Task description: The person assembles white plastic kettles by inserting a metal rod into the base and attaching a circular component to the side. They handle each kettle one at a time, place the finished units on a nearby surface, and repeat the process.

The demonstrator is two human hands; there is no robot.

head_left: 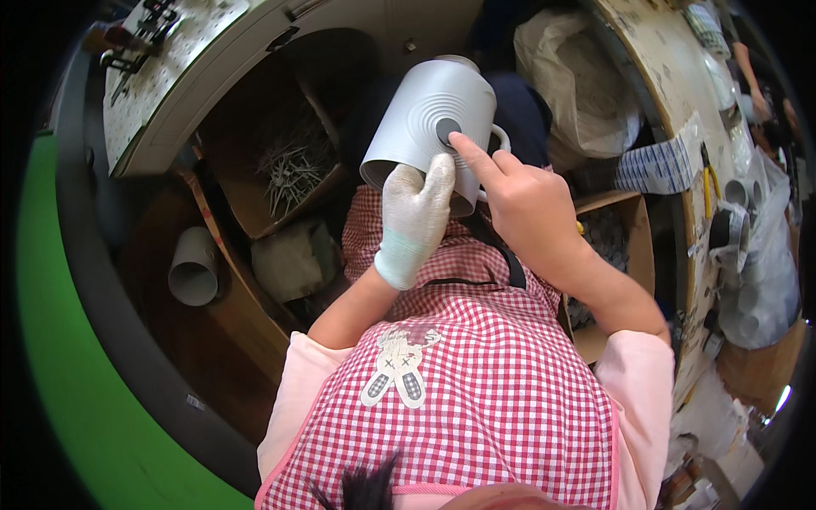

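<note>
A light-grey cylindrical canister (408, 106) lies tilted in front of me, its open end toward me. Concentric rings mark its side around a dark round disc (446, 130), and a pale curved handle (501, 136) shows at its right. My left hand (416, 204), in a white knit glove, is closed on the open rim, thumb on the outer wall and other fingers partly hidden by the wall. My bare right hand (523, 195) rests its stretched index fingertip on the disc. Its other fingers are curled under; whatever they may hold is hidden.
Left of my legs stands a cardboard box (246, 170) with thin metal pieces (293, 174); a grey tube (194, 268) lies nearby. On the right are another box (625, 225) with small parts, a white sack (578, 85) and a worn bench (671, 110) with yellow-handled pliers (708, 183).
</note>
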